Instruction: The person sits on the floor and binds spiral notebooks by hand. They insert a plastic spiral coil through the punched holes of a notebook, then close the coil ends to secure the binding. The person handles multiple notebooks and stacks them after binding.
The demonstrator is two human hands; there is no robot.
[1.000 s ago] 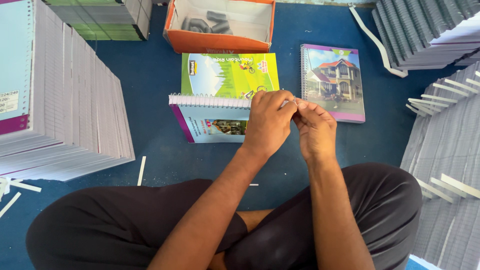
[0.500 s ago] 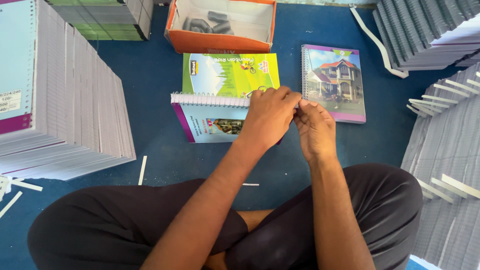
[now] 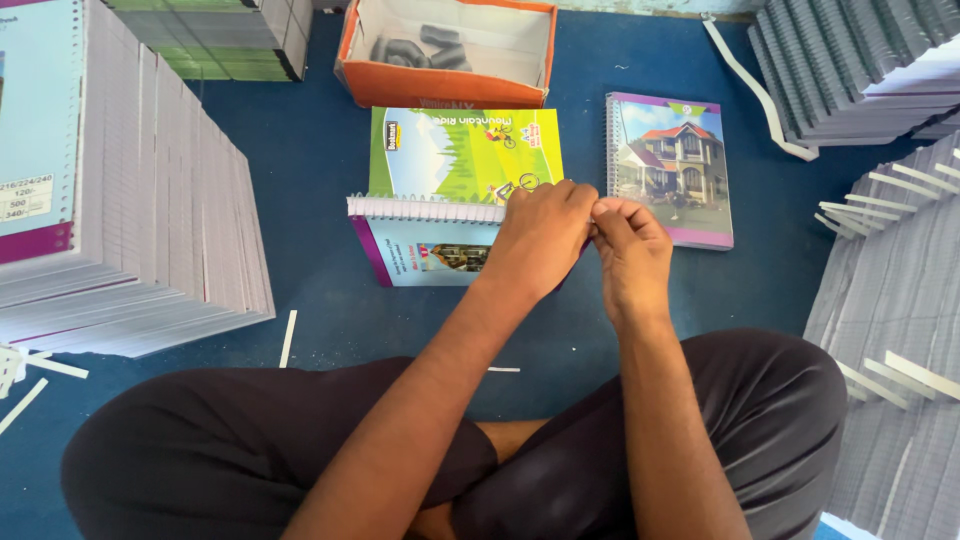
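Over the right end of the open spiral notebook [image 3: 440,215] on the blue floor [image 3: 320,240], we see our left hand [image 3: 545,240] and right hand [image 3: 630,250] touching, fingers pinched together at the white coil's end; what they pinch, we cannot tell. Just right of that notebook lies a closed house-cover notebook [image 3: 672,165]. Beyond it sits an orange box [image 3: 445,88]. Left of it stand tall paper stacks [image 3: 150,220].

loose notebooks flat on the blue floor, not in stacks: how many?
2. One open spiral notebook under the left hand and right hand; one house-cover notebook just right of it. Others may be hidden.
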